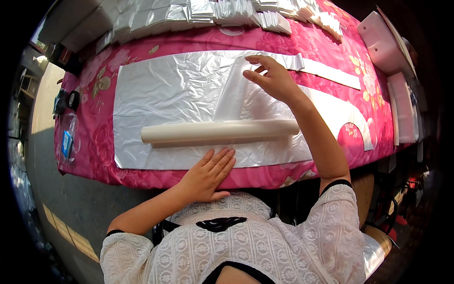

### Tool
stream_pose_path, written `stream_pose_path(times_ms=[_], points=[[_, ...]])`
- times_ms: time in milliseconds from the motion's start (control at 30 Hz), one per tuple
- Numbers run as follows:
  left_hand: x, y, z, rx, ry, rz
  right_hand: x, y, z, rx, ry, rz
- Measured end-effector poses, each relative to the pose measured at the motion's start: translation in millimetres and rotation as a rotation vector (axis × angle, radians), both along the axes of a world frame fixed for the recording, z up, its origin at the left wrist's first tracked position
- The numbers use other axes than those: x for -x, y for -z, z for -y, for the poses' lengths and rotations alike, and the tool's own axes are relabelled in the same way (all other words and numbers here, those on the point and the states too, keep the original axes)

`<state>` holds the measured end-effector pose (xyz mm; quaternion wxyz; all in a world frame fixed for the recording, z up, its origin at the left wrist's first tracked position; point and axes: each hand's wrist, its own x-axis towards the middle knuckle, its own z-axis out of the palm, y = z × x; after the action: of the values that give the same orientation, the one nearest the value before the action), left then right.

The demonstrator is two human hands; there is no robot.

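Note:
A large silvery-white stack of plastic film sheets, shaped like a vest bag with a rounded cut-out at its right end, lies flat before me. Across it rests a long white roll. A folded translucent film flap slants up behind the roll. My left hand lies flat at the near edge of the sheets, fingers stretched. Over the far part hovers my right hand, fingers curved and thumb apart. Its fingertips are close to the flap's top; contact is unclear, and no grip on it shows.
A pink flowered cloth covers the table. Many folded white bundles line the far edge. White foam boxes stand at the right. At the left lie a roll of black tape and a small blue packet.

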<state>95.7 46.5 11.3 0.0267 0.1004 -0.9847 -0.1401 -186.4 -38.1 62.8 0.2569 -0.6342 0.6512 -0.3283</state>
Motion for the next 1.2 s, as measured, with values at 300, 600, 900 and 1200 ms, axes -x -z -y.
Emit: stream_pose_path(times_ms=[300,600,900,1200], points=[[3.1,-3.1,-14.9,0.069,-0.052,0.031,-14.4,21.7,-112.7,0.197,-0.036,-0.453],[-7.1,-7.9,3.3,-0.041,0.011,0.002,43.1,6.5,-134.0,0.089,0.202,-0.292],[4.5,20.7,-45.4,0.242,-0.156,-0.063,-32.9,17.1,-111.4,0.198,-0.268,-0.419],[0.8,15.4,-40.3,0.15,-0.066,-0.104,-10.8,36.1,24.8,0.311,-0.171,-0.511]])
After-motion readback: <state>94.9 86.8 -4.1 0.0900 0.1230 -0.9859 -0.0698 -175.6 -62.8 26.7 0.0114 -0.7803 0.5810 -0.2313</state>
